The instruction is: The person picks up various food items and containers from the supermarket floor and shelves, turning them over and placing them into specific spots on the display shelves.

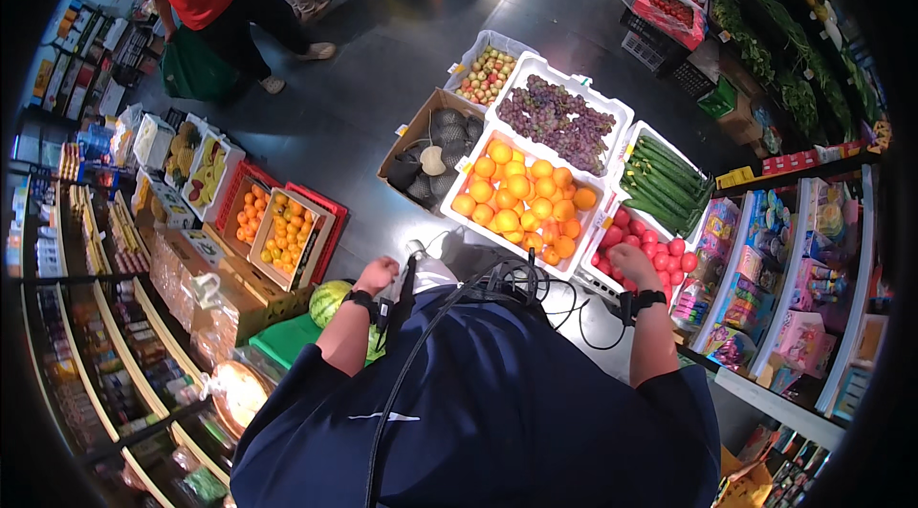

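Box of oranges (495, 241): white, landmark. Tomatoes (675, 247): red, round, in a white box just right of the oranges box, its near edge toward the wearer. Right hand (632, 265): over the tomatoes, fingers bent; grip cannot be told. Left hand (379, 274): left of the oranges box, loosely curled; contents cannot be told. Cucumbers (664, 181): right of the oranges box, long axes slanting rightward and nearer the wearer. Floor (368, 197): open strip left of the oranges box.
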### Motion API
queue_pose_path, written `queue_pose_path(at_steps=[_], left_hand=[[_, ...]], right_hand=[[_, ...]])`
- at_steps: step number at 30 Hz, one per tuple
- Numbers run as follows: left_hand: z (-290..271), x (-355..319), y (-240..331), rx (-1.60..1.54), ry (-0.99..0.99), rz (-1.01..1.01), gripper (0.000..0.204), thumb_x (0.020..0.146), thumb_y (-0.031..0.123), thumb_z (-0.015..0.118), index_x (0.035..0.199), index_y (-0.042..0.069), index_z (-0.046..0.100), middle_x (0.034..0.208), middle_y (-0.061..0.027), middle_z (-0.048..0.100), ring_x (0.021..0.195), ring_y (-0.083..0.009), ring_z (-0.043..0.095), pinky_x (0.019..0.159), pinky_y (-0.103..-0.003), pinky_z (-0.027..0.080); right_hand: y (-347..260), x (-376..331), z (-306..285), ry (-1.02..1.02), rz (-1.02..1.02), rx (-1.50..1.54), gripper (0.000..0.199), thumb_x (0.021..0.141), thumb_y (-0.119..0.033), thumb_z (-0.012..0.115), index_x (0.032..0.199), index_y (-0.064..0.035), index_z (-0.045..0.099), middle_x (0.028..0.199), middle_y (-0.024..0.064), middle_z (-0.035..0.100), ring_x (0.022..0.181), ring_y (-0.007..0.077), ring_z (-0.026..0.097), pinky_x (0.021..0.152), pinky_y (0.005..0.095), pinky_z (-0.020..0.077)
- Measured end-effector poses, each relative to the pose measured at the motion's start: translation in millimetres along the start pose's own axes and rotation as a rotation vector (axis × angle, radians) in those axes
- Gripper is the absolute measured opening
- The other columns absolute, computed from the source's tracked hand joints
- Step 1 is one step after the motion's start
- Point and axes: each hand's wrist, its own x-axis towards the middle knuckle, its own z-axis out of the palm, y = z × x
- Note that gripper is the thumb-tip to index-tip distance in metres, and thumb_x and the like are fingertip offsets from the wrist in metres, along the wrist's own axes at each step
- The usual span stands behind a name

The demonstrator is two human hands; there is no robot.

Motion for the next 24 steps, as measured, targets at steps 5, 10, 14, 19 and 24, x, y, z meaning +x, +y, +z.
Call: queue_pose_path(at_steps=[5,10,14,19,24], left_hand=[[-65,46,-25,0.166,-0.153,-0.118,0.032,0.084,0.025,0.056,0.104,0.001,0.064,0.087,-0.0088,0.067,0.073,-0.0174,0.063,0.068,-0.032,0.05],[-164,111,-37,0.22,-0.239,-0.018,0.032,0.084,0.026,0.056,0.104,0.001,0.064,0.087,-0.0102,0.068,0.073,-0.0197,0.064,0.068,-0.036,0.052],[-255,210,-74,0.458,-0.01,0.121,0.03,0.083,0.024,0.055,0.099,0.002,0.067,0.079,-0.0129,0.067,0.075,-0.0206,0.066,0.065,-0.034,0.052],[-293,227,27,0.154,0.071,0.13,0.026,0.086,0.02,0.052,0.1,0.002,0.065,0.077,-0.0092,0.065,0.067,-0.0196,0.062,0.061,-0.033,0.05],[-268,225,86,0.083,-0.049,0.292,0.015,0.088,0.011,0.049,0.09,0.001,0.061,0.075,-0.007,0.062,0.065,-0.0169,0.059,0.059,-0.03,0.049]], right_hand=[[14,-8,80,0.133,0.211,0.088,0.031,0.086,-0.025,0.053,0.094,0.0022,0.065,0.078,0.0106,0.066,0.07,0.0212,0.063,0.065,0.0328,0.0494],[-38,-54,137,0.024,0.589,0.339,0.03,0.089,-0.027,0.054,0.106,-0.0029,0.061,0.084,0.0073,0.067,0.072,0.0183,0.064,0.063,0.0311,0.0499],[-77,-67,186,0.134,0.571,0.586,0.035,0.089,-0.029,0.054,0.111,-0.0023,0.06,0.094,0.0098,0.067,0.079,0.0194,0.064,0.067,0.0326,0.0499],[-118,-74,199,0.116,0.59,0.617,0.038,0.089,-0.032,0.055,0.112,-0.0019,0.06,0.096,0.0089,0.068,0.079,0.0179,0.065,0.067,0.0314,0.0504],[-109,-47,207,0.207,0.653,0.507,0.034,0.089,-0.028,0.053,0.106,-0.0003,0.062,0.091,0.009,0.069,0.075,0.0168,0.065,0.062,0.0304,0.0507]])
